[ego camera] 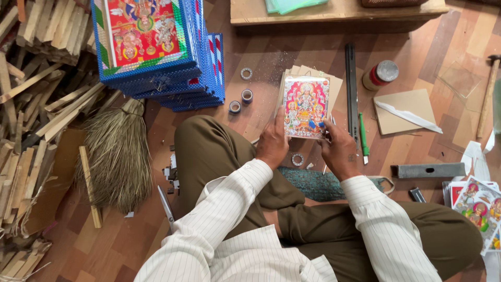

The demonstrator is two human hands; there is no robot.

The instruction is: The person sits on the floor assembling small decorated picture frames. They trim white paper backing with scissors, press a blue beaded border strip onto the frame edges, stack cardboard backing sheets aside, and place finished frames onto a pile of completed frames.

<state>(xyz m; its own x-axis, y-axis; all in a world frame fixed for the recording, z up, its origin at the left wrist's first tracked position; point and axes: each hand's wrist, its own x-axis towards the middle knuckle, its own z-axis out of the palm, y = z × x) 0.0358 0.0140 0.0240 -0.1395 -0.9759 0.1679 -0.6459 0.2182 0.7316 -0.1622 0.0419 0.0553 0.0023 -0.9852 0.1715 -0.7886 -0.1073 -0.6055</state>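
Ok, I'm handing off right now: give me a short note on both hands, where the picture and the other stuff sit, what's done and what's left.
Left hand: grips the left edge of the colourful picture.
Right hand: holds the picture's lower right corner. The picture sits on a small pile of brown backing boards on the floor.
Nearby: tape rolls to the left, black ruler and green cutter to the right, scissors by the left knee.
Done: a stack of blue-framed pictures at upper left.
Left: this picture has no frame; more loose prints lie at right.
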